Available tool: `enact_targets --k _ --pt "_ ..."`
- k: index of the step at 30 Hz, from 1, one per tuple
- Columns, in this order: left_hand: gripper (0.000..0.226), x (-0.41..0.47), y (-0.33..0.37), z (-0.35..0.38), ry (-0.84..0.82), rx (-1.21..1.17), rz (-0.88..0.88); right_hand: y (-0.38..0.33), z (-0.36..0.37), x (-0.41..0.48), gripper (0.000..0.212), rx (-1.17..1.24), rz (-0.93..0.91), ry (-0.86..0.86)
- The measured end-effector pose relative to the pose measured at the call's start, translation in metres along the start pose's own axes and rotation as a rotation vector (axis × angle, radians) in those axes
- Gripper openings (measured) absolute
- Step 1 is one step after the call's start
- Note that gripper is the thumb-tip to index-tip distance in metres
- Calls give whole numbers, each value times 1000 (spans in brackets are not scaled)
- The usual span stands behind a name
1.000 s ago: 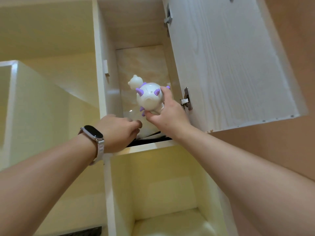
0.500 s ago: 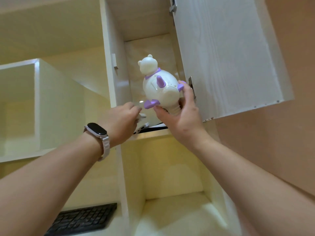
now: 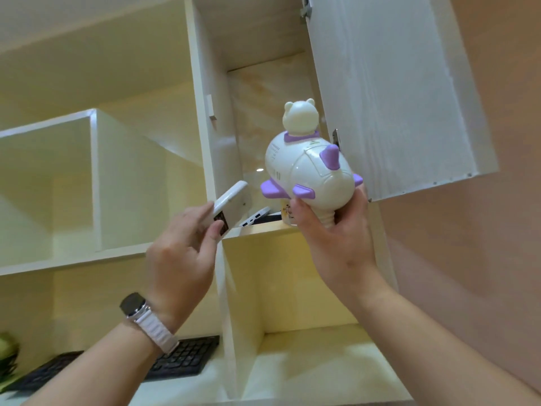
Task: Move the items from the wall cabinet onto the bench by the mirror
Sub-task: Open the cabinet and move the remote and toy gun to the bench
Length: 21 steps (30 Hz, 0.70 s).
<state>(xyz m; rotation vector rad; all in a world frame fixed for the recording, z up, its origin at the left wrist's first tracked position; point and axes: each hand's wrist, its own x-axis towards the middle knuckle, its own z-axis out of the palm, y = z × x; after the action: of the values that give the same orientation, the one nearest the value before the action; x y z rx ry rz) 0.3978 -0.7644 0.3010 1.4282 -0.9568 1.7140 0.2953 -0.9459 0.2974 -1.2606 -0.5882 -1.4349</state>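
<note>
My right hand [image 3: 336, 230] grips a white toy airplane [image 3: 310, 171] with purple wings and a bear head, held just outside the open wall cabinet [image 3: 263, 83]. A flat white rectangular device [image 3: 231, 205] sits in my left hand [image 3: 187, 244], tilted, at the cabinet's lower left edge. On the cabinet shelf behind them lies another flat white device with ports [image 3: 254, 216], and a small printed object [image 3: 288, 212] is partly hidden behind the airplane.
The cabinet door [image 3: 389, 92] stands open to the right, close to my right hand. Open cream shelf compartments [image 3: 126, 177] fill the left and lower area. A black keyboard [image 3: 181, 358] lies on a lower shelf. The wall on the right is pink.
Both hands have drawn back out of the cabinet and downward. The airplane has come out with my right hand; my left hand now holds the white device clear of the shelf.
</note>
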Motion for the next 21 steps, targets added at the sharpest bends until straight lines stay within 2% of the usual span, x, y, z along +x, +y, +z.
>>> enact_targets --k 4,11,15,18,21 --pt "32 -14 12 -7 71 -199 -323 -5 -3 -20 40 52 -4 -24" --pt "41 -47 19 -4 42 -551 -607 -19 1 -62 44 -150 1 86" --pt "45 -82 17 0 -102 -786 -807 -25 6 -94 54 -310 87 181" --pt "35 -111 11 7 -231 -990 -927 -28 11 -123 42 -404 124 263" --pt "29 -133 11 4 -306 -1141 -1027 -29 16 -154 43 -473 193 333"
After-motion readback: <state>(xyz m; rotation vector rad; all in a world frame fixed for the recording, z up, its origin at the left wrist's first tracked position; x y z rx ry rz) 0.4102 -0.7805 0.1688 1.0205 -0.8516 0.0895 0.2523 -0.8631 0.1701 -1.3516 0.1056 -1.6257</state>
